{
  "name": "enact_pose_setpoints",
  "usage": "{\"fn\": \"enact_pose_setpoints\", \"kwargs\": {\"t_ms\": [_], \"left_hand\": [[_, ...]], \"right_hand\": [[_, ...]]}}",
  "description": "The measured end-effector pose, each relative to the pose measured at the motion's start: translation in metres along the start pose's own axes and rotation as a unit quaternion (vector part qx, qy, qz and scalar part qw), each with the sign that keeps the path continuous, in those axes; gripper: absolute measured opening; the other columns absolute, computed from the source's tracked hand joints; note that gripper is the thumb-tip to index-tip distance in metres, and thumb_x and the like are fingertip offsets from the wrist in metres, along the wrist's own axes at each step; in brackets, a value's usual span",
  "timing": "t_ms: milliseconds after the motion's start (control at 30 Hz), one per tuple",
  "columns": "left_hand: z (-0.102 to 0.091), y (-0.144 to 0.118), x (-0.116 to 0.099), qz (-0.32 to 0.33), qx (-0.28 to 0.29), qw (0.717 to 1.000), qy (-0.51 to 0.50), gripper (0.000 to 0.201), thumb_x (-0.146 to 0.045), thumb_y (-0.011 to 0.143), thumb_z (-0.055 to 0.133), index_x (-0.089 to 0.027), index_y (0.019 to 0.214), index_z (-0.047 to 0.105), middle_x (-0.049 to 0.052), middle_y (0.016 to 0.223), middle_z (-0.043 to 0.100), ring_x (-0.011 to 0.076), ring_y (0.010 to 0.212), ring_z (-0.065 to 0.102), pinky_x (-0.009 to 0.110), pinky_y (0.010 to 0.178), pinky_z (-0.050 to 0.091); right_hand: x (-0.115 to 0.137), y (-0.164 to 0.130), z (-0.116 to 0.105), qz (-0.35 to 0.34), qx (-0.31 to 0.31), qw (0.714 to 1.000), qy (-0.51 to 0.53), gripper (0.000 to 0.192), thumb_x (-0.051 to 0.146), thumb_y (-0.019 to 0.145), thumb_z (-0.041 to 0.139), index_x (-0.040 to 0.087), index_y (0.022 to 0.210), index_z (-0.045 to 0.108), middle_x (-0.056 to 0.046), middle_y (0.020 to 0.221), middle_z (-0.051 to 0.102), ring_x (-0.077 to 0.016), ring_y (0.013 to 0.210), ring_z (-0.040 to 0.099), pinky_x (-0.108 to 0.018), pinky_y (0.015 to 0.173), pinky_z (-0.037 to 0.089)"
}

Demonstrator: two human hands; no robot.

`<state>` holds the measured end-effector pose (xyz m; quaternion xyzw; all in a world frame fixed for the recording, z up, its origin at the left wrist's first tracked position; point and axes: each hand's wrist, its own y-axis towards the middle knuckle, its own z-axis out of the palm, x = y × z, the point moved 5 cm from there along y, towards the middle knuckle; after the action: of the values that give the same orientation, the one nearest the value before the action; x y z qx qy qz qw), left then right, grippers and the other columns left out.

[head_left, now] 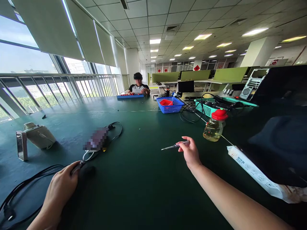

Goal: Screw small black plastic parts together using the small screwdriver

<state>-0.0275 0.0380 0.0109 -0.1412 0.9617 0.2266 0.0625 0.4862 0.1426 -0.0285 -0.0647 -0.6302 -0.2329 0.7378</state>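
The right hand (190, 152) pinches a slim screwdriver (173, 146) above the green desk (144, 179), tip pointing left. The left hand (61, 188) closes on a black cable plug (78, 166). The screwdriver could slip from so light a pinch, or the cable could snag the blurred device (96, 139).

Screwdriver (174, 146) held over table (134, 191) middle by right hand (190, 153). Bottle (214, 125) set behind, toward right edge. Cable (28, 182) laid at near-left corner, under left hand (59, 188). Basket (169, 104) placed farther back; co-worker (138, 86) seated at far edge.
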Motion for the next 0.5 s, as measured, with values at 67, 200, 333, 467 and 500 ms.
{"fn": "enact_pose_setpoints", "kwargs": {"t_ms": [67, 200, 333, 467, 500], "left_hand": [[-0.011, -0.003, -0.007, -0.003, -0.038, 0.999, -0.026, 0.048, -0.043, 0.089, 0.038, -0.020, 0.122, 0.064, 0.014, 0.110, 0.072, 0.0332, 0.105, 0.066, 0.044, 0.084, 0.055], [-0.015, -0.009, -0.024, 0.067, -0.037, 0.994, -0.080, 0.048, -0.049, 0.083, 0.047, -0.023, 0.118, 0.066, 0.011, 0.110, 0.071, 0.0313, 0.105, 0.065, 0.042, 0.091, 0.053], [-0.006, -0.011, -0.026, 0.114, -0.003, 0.990, -0.088, 0.047, -0.050, 0.077, 0.056, -0.026, 0.116, 0.068, 0.010, 0.108, 0.072, 0.0298, 0.101, 0.067, 0.040, 0.094, 0.052], [0.003, -0.009, -0.020, 0.124, 0.030, 0.989, -0.082, 0.048, -0.048, 0.078, 0.057, -0.026, 0.120, 0.067, 0.010, 0.110, 0.072, 0.0293, 0.102, 0.067, 0.039, 0.092, 0.053], [0.005, -0.008, -0.019, 0.127, 0.035, 0.988, -0.079, 0.049, -0.049, 0.078, 0.057, -0.026, 0.120, 0.067, 0.009, 0.111, 0.072, 0.0294, 0.103, 0.067, 0.039, 0.092, 0.053]], "right_hand": [[0.000, 0.000, 0.000, 0.002, 0.002, 1.000, -0.004, 0.038, 0.032, 0.066, 0.067, 0.021, 0.100, 0.055, 0.003, 0.071, 0.070, -0.0117, 0.050, 0.055, -0.028, 0.057, 0.047], [0.001, 0.000, 0.001, 0.002, 0.004, 1.000, -0.007, 0.038, 0.033, 0.066, 0.067, 0.021, 0.100, 0.055, 0.003, 0.071, 0.070, -0.0120, 0.050, 0.055, -0.029, 0.057, 0.047], [0.002, -0.001, 0.001, -0.005, 0.008, 1.000, -0.003, 0.037, 0.033, 0.066, 0.067, 0.021, 0.100, 0.055, 0.003, 0.071, 0.070, -0.0119, 0.049, 0.055, -0.028, 0.056, 0.047], [0.001, 0.000, 0.001, -0.005, 0.007, 1.000, -0.005, 0.036, 0.032, 0.067, 0.066, 0.021, 0.100, 0.055, 0.002, 0.072, 0.070, -0.0119, 0.049, 0.055, -0.028, 0.056, 0.047], [0.001, 0.000, 0.001, -0.005, 0.006, 1.000, -0.007, 0.036, 0.031, 0.067, 0.066, 0.021, 0.100, 0.055, 0.002, 0.072, 0.070, -0.0119, 0.049, 0.055, -0.029, 0.056, 0.048]]}}
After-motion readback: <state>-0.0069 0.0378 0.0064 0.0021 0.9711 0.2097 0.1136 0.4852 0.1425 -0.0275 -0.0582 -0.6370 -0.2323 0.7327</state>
